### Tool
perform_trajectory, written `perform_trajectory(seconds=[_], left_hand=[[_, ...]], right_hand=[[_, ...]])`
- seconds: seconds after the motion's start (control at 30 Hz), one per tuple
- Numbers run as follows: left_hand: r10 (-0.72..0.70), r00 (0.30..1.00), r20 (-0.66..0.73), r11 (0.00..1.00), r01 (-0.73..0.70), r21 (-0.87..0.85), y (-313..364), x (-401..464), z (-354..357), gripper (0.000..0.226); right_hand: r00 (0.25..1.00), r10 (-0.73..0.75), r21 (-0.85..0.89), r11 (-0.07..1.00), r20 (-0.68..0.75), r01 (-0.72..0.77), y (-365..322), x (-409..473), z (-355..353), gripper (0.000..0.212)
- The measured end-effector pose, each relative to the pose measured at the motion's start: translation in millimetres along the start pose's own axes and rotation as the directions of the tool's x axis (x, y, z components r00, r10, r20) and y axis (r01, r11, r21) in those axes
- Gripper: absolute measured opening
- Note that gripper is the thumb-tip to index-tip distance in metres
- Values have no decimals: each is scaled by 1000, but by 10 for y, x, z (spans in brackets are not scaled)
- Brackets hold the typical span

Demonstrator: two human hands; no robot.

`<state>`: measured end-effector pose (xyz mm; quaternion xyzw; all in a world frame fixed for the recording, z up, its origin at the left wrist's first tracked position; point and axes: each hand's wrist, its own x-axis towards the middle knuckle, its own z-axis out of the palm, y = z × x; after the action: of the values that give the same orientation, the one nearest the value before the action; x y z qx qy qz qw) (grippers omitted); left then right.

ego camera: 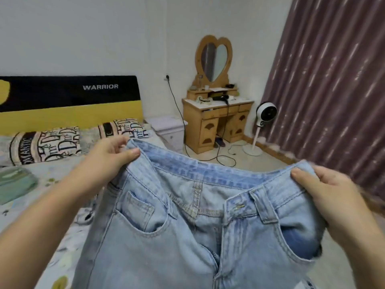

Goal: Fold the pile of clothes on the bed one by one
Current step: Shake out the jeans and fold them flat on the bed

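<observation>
Walls: plain white wall (83,34), with a socket and black cord.
Window side: purple patterned curtain (329,90) hanging to the floor.
Floor: pale floor (260,161), loose cables lying across it.
Corner: wooden dressing desk (216,122) with a heart-shaped mirror (214,59).
Fan: white pedestal fan (265,113) between desk and curtain.
Bedside: pale nightstand (168,130).
Headboard: black and yellow headboard (68,105), lettered WARRIOR.

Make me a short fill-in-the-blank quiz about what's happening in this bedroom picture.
1. Both hands, left hand and right hand, grip the ____ of the jeans.
2. The mirror is shaped like a ____.
3. The headboard reads ____.

Missing words: waistband; heart; WARRIOR
</observation>
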<state>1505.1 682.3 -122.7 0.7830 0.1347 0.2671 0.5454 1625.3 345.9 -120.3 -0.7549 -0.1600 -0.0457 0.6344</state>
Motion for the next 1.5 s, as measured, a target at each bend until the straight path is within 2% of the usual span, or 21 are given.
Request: perform_trajectory(seconds=[0.13, 0.23, 0.3, 0.43, 0.6, 0.67, 0.8, 0.93, 1.0, 1.07, 1.1, 1.13, 1.17, 1.23, 1.27, 1.3, 1.33, 1.37, 1.4, 1.43, 1.5], left_hand=[[-174, 979, 107, 968, 150, 202, -847, 197, 785, 13], [-255, 963, 90, 931, 219, 293, -1417, 324, 1295, 2], [-269, 960, 74, 920, 233, 315, -1764, 445, 1597, 10], [-389, 917, 91, 892, 350, 286, -2354, 710, 2110, 14], [-498, 860, 114, 840, 445, 310, -3135, 1035, 2810, 12], [-509, 848, 149, 829, 435, 352, -3402, 1122, 3033, 5], [-468, 858, 212, 863, 391, 319, -3765, 1336, 3355, 12], [-379, 919, 105, 911, 352, 214, -4098, 1557, 3559, 20], [-411, 911, 45, 871, 377, 315, -4357, 1564, 3654, 17], [-490, 872, -2, 733, 413, 541, -4593, 1489, 3741, 15], [-520, 853, -38, 640, 419, 644, -4678, 1439, 3782, 20], [-516, 854, -66, 561, 395, 728, -4735, 1392, 3820, 27], [-463, 884, -63, 517, 327, 791, -4779, 1352, 3859, 34], [-237, 967, 92, 512, 44, 858, -4814, 1289, 3955, 39], [-91, 971, 221, 508, -146, 849, -4807, 1268, 4010, 37], [29, 931, 363, 471, -334, 817, -4796, 1253, 4063, 35], [83, 857, 509, 409, -494, 767, -4795, 1238, 4115, 34], [46, 776, 628, 351, -602, 717, -4805, 1230, 4164, 33], [-79, 706, 704, 302, -656, 692, -4808, 1224, 4207, 34], [-240, 654, 717, 259, -669, 697, -4818, 1221, 4237, 38], [-457, 626, 632, 166, -638, 752, -4867, 1239, 4254, 44]], right_hand=[[995, 96, -226, 970, -6, -95, 1113, 276, 125, 31], [979, 199, -280, 939, -29, -199, 1833, 461, 177, 31], [962, 267, -296, 916, -52, -270, 2259, 606, 158, 28], [932, 359, -324, 877, -45, -354, 2992, 826, 104, 28], [839, 543, -440, 765, 46, -470, 3867, 1126, 119, 20], [832, 552, -451, 757, 53, -473, 4155, 1221, 134, 26], [886, 460, -450, 782, -47, -430, 4562, 1452, 103, 27], [919, 377, -440, 811, -112, -386, 4961, 1666, 51, 18], [904, 419, -473, 781, -85, -407, 5216, 1675, 94, 10], [861, 508, -577, 693, -36, -433, 5460, 1622, 173, 9], [834, 551, -638, 636, -17, -433, 5565, 1588, 210, 17], [814, 581, -700, 576, -13, -422, 5648, 1559, 251, 30], [807, 590, -758, 514, -28, -402, 5700, 1537, 296, 44], [847, 529, -860, 406, -56, -310, 5755, 1507, 402, 63], [877, 479, -902, 365, -31, -231, 5757, 1490, 472, 66], [905, 424, -929, 346, 29, -132, 5763, 1462, 554, 64], [918, 379, -940, 341, 115, -23, 5769, 1439, 644, 61], [914, 351, -935, 348, 202, 73, 5787, 1415, 734, 60], [897, 339, -922, 355, 282, 156, 5806, 1397, 816, 61], [865, 355, -908, 352, 355, 228, 5834, 1384, 878, 61], [764, 484, -895, 344, 427, 282, 5910, 1343, 946, 54]])
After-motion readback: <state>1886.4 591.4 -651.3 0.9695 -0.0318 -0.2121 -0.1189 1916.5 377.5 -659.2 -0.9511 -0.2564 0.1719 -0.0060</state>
